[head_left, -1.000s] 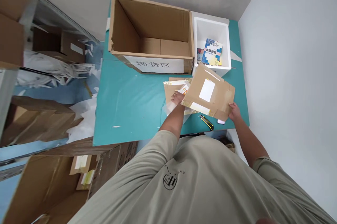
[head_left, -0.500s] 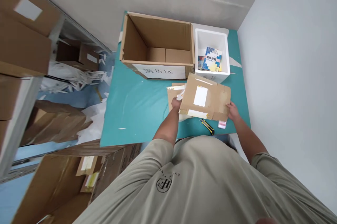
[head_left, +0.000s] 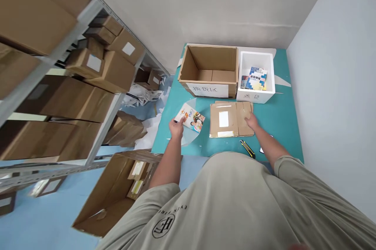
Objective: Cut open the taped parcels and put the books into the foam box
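My left hand grips the corner of a colourful booklet in a clear plastic sleeve, held just over the teal table at its left side. My right hand rests flat, fingers spread, on the right end of a flattened cardboard mailer with a white label, which lies on the table in front of me.
A large open cardboard box with a white label stands at the table's back, a white foam box with books beside it. A yellow-black utility knife lies near the front edge. Shelves of cartons fill the left; an open carton sits on the floor.
The mailer went from being held up in both hands to lying flat on the table. My left hand drew the booklet out to the left. The camera view pulled back.
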A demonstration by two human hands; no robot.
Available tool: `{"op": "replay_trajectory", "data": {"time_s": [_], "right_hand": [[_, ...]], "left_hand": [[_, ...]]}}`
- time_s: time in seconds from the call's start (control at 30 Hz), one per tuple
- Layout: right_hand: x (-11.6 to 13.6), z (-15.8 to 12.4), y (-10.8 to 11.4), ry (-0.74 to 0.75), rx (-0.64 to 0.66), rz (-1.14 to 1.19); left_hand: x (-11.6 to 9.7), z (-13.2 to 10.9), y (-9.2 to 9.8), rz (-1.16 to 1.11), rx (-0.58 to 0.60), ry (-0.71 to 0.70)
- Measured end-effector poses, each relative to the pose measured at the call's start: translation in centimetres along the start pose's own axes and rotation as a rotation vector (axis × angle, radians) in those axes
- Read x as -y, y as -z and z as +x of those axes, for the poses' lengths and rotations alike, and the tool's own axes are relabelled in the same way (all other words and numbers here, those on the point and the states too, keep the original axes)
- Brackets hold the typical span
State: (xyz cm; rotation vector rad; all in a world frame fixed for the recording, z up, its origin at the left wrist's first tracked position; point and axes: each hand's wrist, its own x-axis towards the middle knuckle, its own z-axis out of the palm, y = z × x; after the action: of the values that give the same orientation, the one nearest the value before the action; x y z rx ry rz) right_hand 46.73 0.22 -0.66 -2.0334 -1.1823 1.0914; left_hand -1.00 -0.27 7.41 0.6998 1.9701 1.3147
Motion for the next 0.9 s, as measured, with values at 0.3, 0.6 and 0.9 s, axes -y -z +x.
{"op": "replay_trajectory", "data": {"time_s": [0.3, 0.6, 0.9], "right_hand": [[6.2, -6.3, -4.9, 0.015, 0.371, 0.580], [5.4, -9.5, -0.5, 0.114, 0.469, 0.762], [3.7, -11.9, 3.4, 0.089, 0.255, 0.899]], "left_hand": [[-3.2, -4.3, -8.9, -0.210, 0.568, 0.159], [-6.5, -6.9, -14.5, -0.086, 0.982, 0.142], [-6.7, -6.4, -13.9, -0.067, 0.938, 0.076]]}}
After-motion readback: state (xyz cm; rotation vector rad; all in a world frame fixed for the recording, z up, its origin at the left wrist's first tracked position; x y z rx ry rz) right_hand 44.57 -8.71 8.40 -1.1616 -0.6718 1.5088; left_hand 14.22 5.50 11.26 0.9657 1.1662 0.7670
